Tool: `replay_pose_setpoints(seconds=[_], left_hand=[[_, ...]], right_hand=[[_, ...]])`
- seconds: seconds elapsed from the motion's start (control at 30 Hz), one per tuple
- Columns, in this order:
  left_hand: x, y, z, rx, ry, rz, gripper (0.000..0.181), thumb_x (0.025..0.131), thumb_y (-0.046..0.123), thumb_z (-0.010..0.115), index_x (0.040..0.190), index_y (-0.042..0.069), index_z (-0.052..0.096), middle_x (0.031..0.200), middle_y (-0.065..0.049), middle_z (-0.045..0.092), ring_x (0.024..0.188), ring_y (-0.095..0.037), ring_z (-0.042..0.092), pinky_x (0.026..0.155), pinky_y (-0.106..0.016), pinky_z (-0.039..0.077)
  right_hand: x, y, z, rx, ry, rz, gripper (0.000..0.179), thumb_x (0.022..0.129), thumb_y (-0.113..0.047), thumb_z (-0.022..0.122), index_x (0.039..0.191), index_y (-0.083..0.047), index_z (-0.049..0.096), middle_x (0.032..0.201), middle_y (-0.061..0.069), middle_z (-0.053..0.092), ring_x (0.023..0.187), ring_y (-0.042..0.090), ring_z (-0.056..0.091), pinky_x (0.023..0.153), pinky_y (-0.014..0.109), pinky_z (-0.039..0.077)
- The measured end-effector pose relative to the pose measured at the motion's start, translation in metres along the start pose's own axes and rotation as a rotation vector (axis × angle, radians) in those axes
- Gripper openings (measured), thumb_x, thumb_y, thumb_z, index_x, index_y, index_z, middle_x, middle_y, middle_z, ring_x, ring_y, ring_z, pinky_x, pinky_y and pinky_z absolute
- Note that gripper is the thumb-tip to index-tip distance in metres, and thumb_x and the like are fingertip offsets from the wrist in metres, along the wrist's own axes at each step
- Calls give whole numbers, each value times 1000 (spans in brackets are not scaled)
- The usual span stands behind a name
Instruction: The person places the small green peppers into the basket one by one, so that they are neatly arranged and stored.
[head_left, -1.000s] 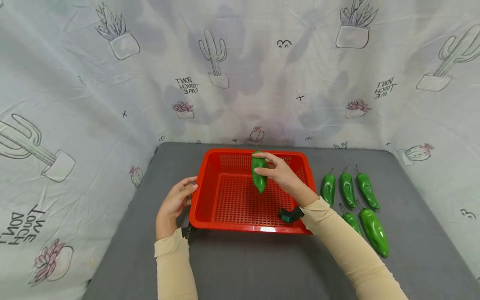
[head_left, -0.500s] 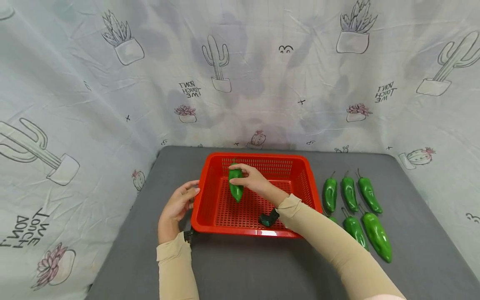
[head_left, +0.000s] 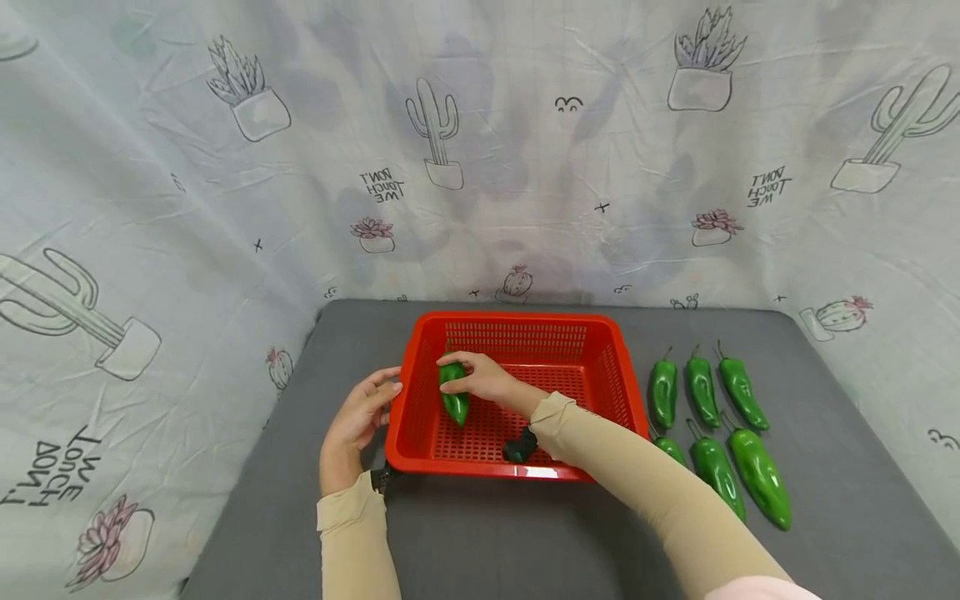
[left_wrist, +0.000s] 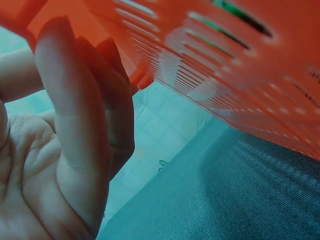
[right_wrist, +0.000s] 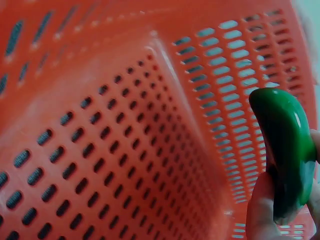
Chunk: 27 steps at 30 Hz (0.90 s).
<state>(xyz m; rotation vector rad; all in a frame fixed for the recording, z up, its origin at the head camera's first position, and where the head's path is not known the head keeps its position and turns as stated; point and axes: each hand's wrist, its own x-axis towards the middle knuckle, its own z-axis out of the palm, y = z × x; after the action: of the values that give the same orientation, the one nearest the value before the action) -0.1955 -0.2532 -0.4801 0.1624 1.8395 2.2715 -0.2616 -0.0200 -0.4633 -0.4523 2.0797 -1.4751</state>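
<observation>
Head view: right grip (head_left: 483, 379) pinches pepper (head_left: 455, 407) inside basket (head_left: 480, 469); left grip (head_left: 362, 412) curled at rim (head_left: 393, 421); six peppers (head_left: 702, 392) rightward, sleeve (head_left: 645, 492) overlapping one.

On the pale, creased, softly mottled fabric backdrop (head_left: 510, 150), thin black hand-drawn-style lettering (head_left: 384, 185) — seemingly reversed — reads "DON'T TOUCH ME" in three separate places; small black x-shaped marks (head_left: 602, 207) stand on it too.
</observation>
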Motion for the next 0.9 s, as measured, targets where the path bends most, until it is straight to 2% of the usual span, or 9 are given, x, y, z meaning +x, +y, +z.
replay_pose_setpoints(seconds=[0.3, 0.63, 0.8, 0.9], left_hand=[[0, -2, -1, -1, 13, -6, 36, 99, 5, 46, 133, -5, 36, 89, 5, 69, 71, -6, 65, 57, -20, 53], [-1, 2, -1, -5, 5, -23, 45, 99, 6, 47, 137, -8, 30, 90, 5, 69, 71, -6, 65, 54, -18, 50], [0, -1, -2, 4, 2, -8, 40, 98, 7, 48, 134, -5, 35, 88, 6, 69, 65, -5, 62, 50, -16, 45], [0, -1, -3, 4, -2, -1, 37, 98, 7, 48, 132, -4, 37, 87, 6, 68, 65, -4, 62, 50, -15, 45]], right_hand=[[4, 3, 10, -119, -33, -6, 50, 85, -19, 72, 132, -13, 54, 117, 13, 60, 97, 20, 59, 77, 31, 51], [12, 8, 17, -284, -18, -52, 49, 84, -21, 73, 129, -13, 56, 120, 11, 58, 94, 19, 57, 74, 28, 49], [14, 9, 20, -347, -36, -32, 50, 83, -23, 73, 129, -14, 56, 120, 11, 58, 94, 18, 56, 74, 28, 49], [15, 9, 21, -347, -50, -22, 52, 83, -24, 74, 131, -14, 54, 123, 11, 57, 96, 19, 56, 76, 28, 49]])
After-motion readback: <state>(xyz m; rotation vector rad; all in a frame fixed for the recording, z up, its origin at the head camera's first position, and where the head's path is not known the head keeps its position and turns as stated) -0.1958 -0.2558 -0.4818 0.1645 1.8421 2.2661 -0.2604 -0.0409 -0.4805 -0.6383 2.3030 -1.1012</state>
